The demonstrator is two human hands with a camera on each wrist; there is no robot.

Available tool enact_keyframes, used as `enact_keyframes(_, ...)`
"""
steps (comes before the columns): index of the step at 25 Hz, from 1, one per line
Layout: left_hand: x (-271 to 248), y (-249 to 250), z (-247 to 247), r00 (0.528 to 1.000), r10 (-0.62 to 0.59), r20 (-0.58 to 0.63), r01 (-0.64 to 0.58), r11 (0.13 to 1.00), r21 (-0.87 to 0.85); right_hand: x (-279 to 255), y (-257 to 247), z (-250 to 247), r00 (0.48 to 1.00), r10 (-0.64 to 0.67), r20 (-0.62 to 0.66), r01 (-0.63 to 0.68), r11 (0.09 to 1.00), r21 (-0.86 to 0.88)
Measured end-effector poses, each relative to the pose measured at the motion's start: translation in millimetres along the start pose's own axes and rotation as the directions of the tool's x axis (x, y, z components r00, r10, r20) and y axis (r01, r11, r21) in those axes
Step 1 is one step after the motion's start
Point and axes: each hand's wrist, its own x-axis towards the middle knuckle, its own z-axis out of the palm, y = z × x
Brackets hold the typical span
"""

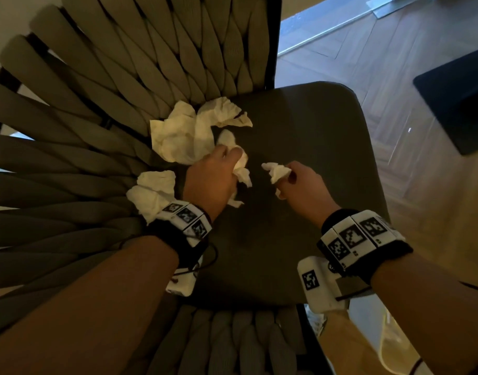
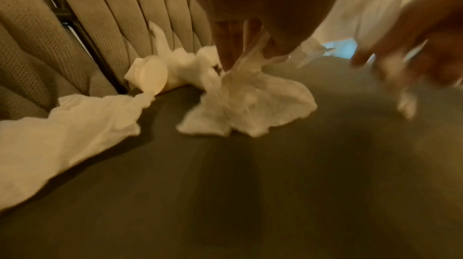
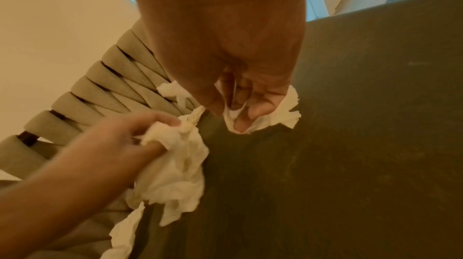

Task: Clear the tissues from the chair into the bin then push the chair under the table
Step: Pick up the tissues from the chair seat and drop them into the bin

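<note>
A: Left hand [image 1: 209,182] pinches a crumpled tissue [image 1: 242,169] over the chair seat [image 1: 300,136]!

B: Right hand [image 1: 300,185] clutches a smaller wad [image 1: 277,171]. More loose tissues [image 1: 183,131] lie against the woven backrest [image 1: 124,77].

Dark chair seat [image 1: 300,125] with crumpled white tissues [image 1: 183,131] on it

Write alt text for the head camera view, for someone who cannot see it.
Seen from above, the left hand and the right hand each grip a crumpled white tissue over a dark chair seat. More loose tissues lie on the seat against the woven strap backrest, and wood floor shows at the right.
</note>
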Motion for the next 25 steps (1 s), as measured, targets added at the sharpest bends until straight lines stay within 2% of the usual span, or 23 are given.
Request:
enact_keyframes(2, -12, 7, -17, 0.992, 0.006, -0.127, -0.043, 0.954, -0.298, -1, -7, 0, 0.999, 0.003, -0.032, 0.000, 0.996, 0.093)
enact_keyframes(3, -15, 9, -23, 0.991, -0.009, -0.131, -0.055, 0.876, -0.479, -2, -13, 0, 0.999, -0.008, -0.032, 0.013, 0.985, 0.173)
enact_keyframes(5, -16, 11, -32, 0.999, -0.029, -0.017, 0.006, 0.662, -0.749, -6, -25, -1, 0.998, -0.045, 0.047, 0.024, 0.927, 0.373)
enact_keyframes(7, -12, 9, -35, 0.992, -0.016, 0.128, 0.120, 0.490, -0.864, -12, -35, -4, 0.983, -0.079, 0.165, -0.002, 0.897, 0.442)
enact_keyframes(9, -8, 10, -34, 0.976, 0.006, 0.220, 0.196, 0.431, -0.881, -13, -35, -8, 0.976, -0.105, 0.191, 0.031, 0.935, 0.353)
enact_keyframes(11, -6, 17, -31, 0.959, 0.009, 0.285, 0.244, 0.493, -0.836, -12, -28, -11, 0.983, -0.066, 0.172, 0.023, 0.970, 0.244)
enact_keyframes(13, -5, 25, -25, 0.939, 0.012, 0.345, 0.261, 0.630, -0.731, -15, -19, -11, 0.987, 0.028, 0.157, -0.061, 0.975, 0.213)
enact_keyframes(14, -5, 26, -22, 0.924, 0.017, 0.381, 0.272, 0.670, -0.691, -18, -14, -12, 0.985, 0.073, 0.158, -0.108, 0.967, 0.229)
enact_keyframes(15, -5, 25, -18, 0.910, 0.016, 0.414, 0.300, 0.666, -0.683, -22, -8, -13, 0.982, 0.114, 0.152, -0.151, 0.954, 0.258)
enact_keyframes(17, -4, 16, -16, 0.887, -0.039, 0.461, 0.389, 0.601, -0.698, -31, 5, -19, 0.977, 0.181, 0.116, -0.209, 0.927, 0.311)
enact_keyframes(18, -3, 10, -15, 0.892, -0.088, 0.443, 0.397, 0.621, -0.676, -36, 13, -23, 0.974, 0.207, 0.088, -0.225, 0.920, 0.322)
enact_keyframes(19, 0, 3, -12, 0.913, -0.128, 0.387, 0.348, 0.739, -0.577, -40, 21, -27, 0.971, 0.230, 0.063, -0.238, 0.917, 0.319)
enact_keyframes(20, 6, -2, -7, 0.939, -0.112, 0.325, 0.240, 0.890, -0.388, -43, 27, -31, 0.968, 0.248, 0.043, -0.249, 0.918, 0.309)
enact_keyframes(21, 12, -5, 0, 0.950, -0.038, 0.311, 0.092, 0.983, -0.162, -44, 34, -34, 0.965, 0.260, 0.030, -0.256, 0.919, 0.301)
enact_keyframes(22, 18, -4, 7, 0.940, 0.049, 0.337, -0.056, 0.998, 0.011, -45, 39, -35, 0.964, 0.266, 0.023, -0.261, 0.919, 0.295)
enact_keyframes(23, 25, 0, 17, 0.917, 0.116, 0.383, -0.172, 0.978, 0.115, -45, 44, -36, 0.963, 0.269, 0.015, -0.262, 0.920, 0.291)
enact_keyframes(25, 31, 9, 30, 0.889, 0.169, 0.425, -0.267, 0.946, 0.183, -45, 52, -35, 0.965, 0.264, -0.009, -0.252, 0.931, 0.263)
